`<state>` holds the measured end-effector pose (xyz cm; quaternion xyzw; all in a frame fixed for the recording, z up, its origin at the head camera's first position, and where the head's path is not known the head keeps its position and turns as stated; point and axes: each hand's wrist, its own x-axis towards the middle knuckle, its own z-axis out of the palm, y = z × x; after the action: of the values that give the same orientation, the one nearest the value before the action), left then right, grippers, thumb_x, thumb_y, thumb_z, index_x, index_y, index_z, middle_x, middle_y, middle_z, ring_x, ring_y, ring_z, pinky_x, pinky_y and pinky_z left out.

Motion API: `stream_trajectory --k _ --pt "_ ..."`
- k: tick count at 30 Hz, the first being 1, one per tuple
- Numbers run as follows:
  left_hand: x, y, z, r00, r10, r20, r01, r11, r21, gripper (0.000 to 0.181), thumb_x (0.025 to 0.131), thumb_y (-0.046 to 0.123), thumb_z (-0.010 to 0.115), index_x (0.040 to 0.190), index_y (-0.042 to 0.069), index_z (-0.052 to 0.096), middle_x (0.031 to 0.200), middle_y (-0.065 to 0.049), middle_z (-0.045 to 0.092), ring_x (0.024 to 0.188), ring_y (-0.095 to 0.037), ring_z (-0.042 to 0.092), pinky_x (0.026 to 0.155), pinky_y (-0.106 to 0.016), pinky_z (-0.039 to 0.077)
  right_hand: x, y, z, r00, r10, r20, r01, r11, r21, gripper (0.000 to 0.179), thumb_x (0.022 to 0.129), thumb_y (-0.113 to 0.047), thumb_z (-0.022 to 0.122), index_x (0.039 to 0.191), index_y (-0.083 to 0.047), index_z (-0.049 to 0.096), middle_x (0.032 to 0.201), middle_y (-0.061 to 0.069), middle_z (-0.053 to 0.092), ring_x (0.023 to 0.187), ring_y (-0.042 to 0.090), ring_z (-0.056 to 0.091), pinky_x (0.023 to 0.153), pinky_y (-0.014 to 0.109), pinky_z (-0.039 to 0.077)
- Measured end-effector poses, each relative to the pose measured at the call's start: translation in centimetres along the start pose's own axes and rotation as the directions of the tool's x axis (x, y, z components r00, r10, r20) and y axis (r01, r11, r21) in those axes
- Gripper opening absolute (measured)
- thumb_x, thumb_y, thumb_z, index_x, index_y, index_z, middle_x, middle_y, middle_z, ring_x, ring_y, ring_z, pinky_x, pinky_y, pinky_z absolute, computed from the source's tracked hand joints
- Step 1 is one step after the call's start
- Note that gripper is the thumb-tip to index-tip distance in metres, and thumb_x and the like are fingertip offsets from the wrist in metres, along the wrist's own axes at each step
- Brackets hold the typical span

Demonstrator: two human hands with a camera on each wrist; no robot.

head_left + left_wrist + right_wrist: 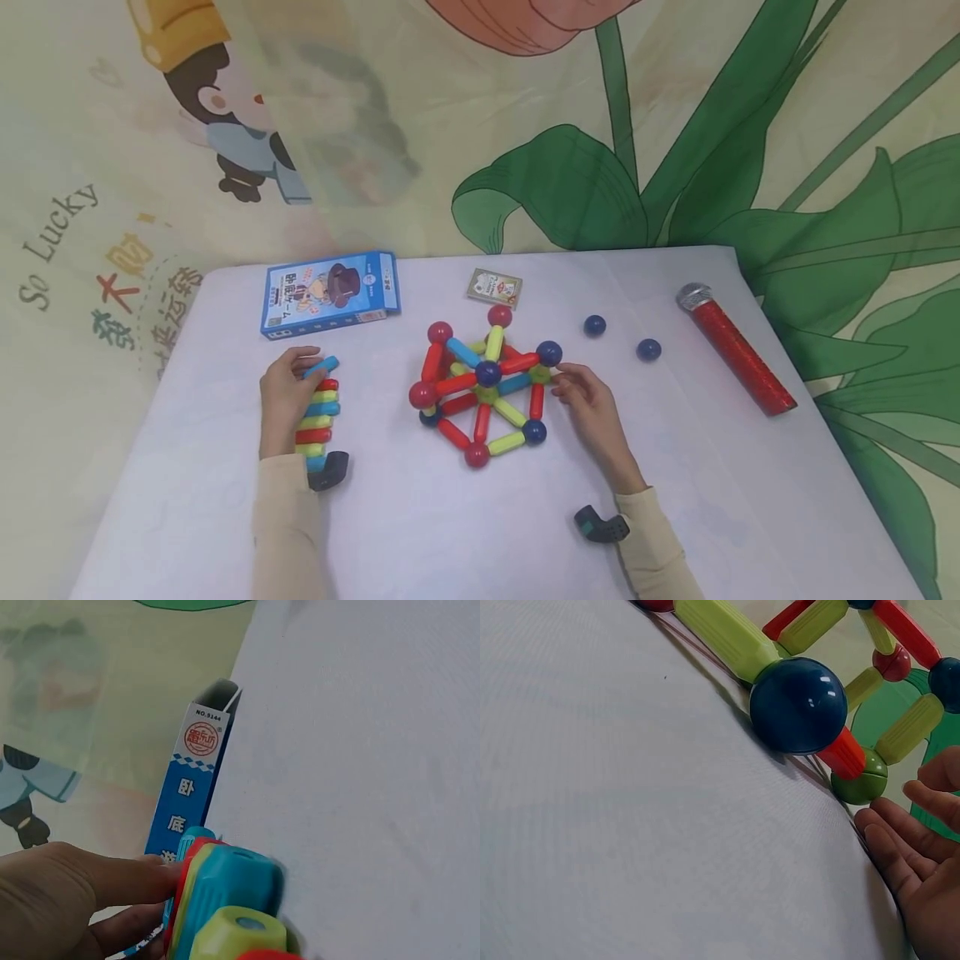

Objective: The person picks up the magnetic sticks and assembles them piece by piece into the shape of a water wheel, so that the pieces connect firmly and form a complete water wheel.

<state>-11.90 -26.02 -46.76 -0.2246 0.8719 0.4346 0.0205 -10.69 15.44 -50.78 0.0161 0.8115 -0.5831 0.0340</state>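
Note:
My left hand [283, 400] pinches a blue magnetic rod [322, 367] at the far end of a row of red, yellow-green and blue rods [318, 422]. In the left wrist view, the thumb overlaps the nearest rods and partly hides the pinched blue rod [196, 833]. A frame of magnetic rods and balls [484, 398] stands mid-table, joined by red, dark blue and green balls. My right hand [592, 407] is beside its right side, fingers loosely bent and holding nothing. In the right wrist view, its fingertips lie close to a green ball [860, 778]; contact is unclear.
Two loose dark blue balls [595, 325] lie right of the frame. A blue game box [330, 292] sits at the back left, a small card box [494, 287] behind the frame. A red glittery tube with a silver end [742, 354] lies at the right.

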Motion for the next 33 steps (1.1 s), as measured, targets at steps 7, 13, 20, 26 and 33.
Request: stream_trajectory --k 7,13,20,26,33 --pt "-1.0 3.5 1.1 0.971 0.219 -0.099 -0.229 0.969 -0.095 0.037 0.092 0.009 0.064 0.127 0.004 0.056 0.122 -0.017 0.063 0.114 -0.031 0.058 0.099 -0.043 0.046 0.0 0.1 -0.2 1.000 0.003 -0.001 -0.003 1.000 -0.007 0.029 0.099 -0.015 0.052 0.127 -0.007 0.055 0.113 0.014 0.064 0.096 0.024 0.064 0.082 0.020 0.052" --pt "-2.7 10.3 3.8 0.869 0.491 0.063 -0.455 0.842 -0.290 0.039 0.089 0.017 0.069 0.125 0.006 0.058 0.119 -0.012 0.065 0.110 -0.024 0.062 0.097 -0.040 0.049 0.0 0.0 -0.2 1.000 -0.023 -0.006 0.023 1.000 0.006 0.030 0.099 -0.016 0.051 0.127 -0.005 0.055 0.114 0.016 0.064 0.096 0.024 0.064 0.083 0.022 0.052" --pt "-1.9 14.0 7.5 0.786 0.580 0.214 -0.523 0.808 -0.270 0.036 0.089 0.014 0.069 0.123 0.009 0.060 0.113 -0.010 0.068 0.106 -0.023 0.064 0.093 -0.040 0.051 -0.1 0.1 0.0 1.000 -0.005 -0.003 0.005 1.000 0.006 0.029 0.098 -0.015 0.052 0.126 -0.007 0.056 0.112 0.012 0.065 0.094 0.020 0.064 0.081 0.023 0.053" --pt "-1.9 14.3 8.9 0.786 0.558 0.266 -0.539 0.829 -0.148 0.036 0.087 0.011 0.071 0.122 0.008 0.061 0.112 -0.011 0.068 0.103 -0.025 0.064 0.091 -0.039 0.052 -0.1 0.1 0.0 1.000 -0.009 -0.006 0.009 1.000 -0.014 0.028 0.098 -0.016 0.052 0.125 -0.008 0.056 0.112 0.011 0.065 0.095 0.021 0.065 0.081 0.023 0.053" --pt "-2.0 14.4 9.3 0.772 0.558 0.305 -0.555 0.825 -0.106 0.034 0.087 0.010 0.070 0.120 0.008 0.063 0.112 -0.010 0.068 0.103 -0.025 0.063 0.090 -0.039 0.053 -0.1 0.1 -0.1 1.000 -0.018 -0.007 0.018 1.000 -0.023 0.029 0.099 -0.018 0.052 0.126 -0.008 0.056 0.112 0.011 0.065 0.095 0.022 0.065 0.082 0.023 0.053"
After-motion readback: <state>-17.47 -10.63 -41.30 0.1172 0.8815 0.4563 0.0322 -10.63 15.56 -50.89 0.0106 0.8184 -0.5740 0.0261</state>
